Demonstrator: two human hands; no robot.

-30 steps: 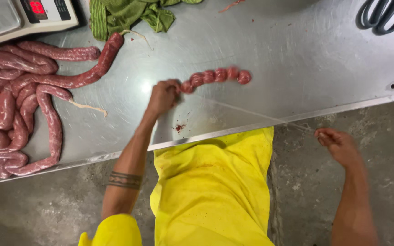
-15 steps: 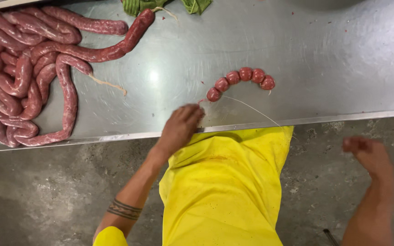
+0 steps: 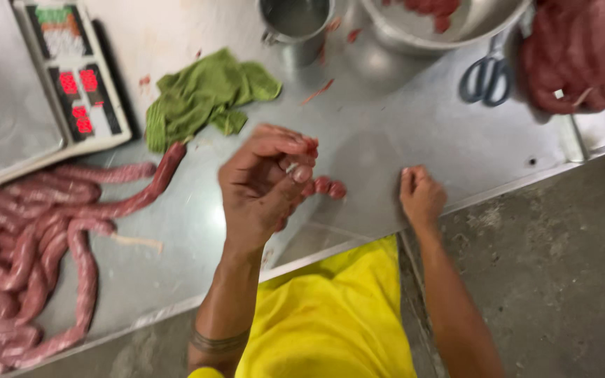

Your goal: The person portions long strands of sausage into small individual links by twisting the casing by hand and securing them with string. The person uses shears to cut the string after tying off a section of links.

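Left hand (image 3: 264, 185) pinches the small sausage links (image 3: 323, 187) above the tabletop (image 3: 400, 133); right hand (image 3: 421, 196), beside them, looks closed, presumably tensioning string; tying seemingly needs steady pull.

Single head-worn camera looking steeply down from above person's chest, facing across steel table (image 3: 400, 133) from its near edge. Close range: near edge running diagonally through lower frame, far side cropping at top. Concrete floor (image 3: 561, 280) showing at right. No second view sharing scene.

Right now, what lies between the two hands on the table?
In the head view, small linked sausages lie between the left hand and right hand, on bare steel table.
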